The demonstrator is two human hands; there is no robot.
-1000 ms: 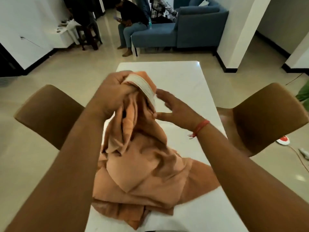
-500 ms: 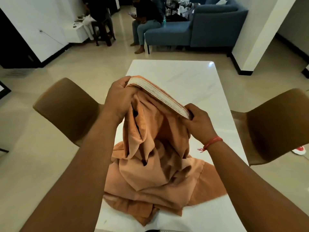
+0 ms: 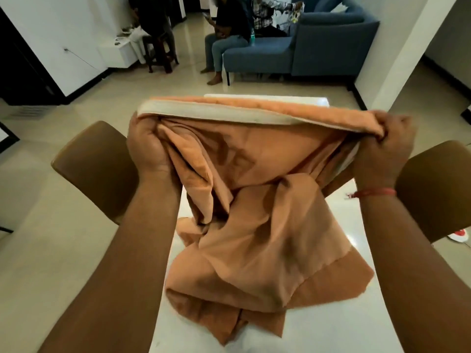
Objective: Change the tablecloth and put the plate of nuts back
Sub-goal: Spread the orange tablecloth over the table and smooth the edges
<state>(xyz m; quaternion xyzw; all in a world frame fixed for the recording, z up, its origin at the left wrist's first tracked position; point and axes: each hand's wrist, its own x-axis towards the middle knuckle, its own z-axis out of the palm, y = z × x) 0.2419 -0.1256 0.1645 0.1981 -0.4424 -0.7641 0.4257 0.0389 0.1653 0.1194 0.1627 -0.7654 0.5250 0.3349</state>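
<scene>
Both hands, left (image 3: 149,146) and right (image 3: 384,146), fists around the orange tablecloth (image 3: 254,225) pale top edge, above white table (image 3: 356,250)

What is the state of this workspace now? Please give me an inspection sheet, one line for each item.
Surface: white table, glossy, mostly covered by cloth.
Job's things: orange tablecloth, bunched on the table, its white-banded hem lifted and stretched between both hands; plate of nuts not seen.
Clutter: nothing seen on the table.
Grip: left hand grips one end of the hem; right hand grips the other end.
Cables: thin wire hanging on the left wall.
Surroundings: brown chair on the left, another brown chair on the right; blue sofa with seated people beyond; white-and-red object on the floor.
</scene>
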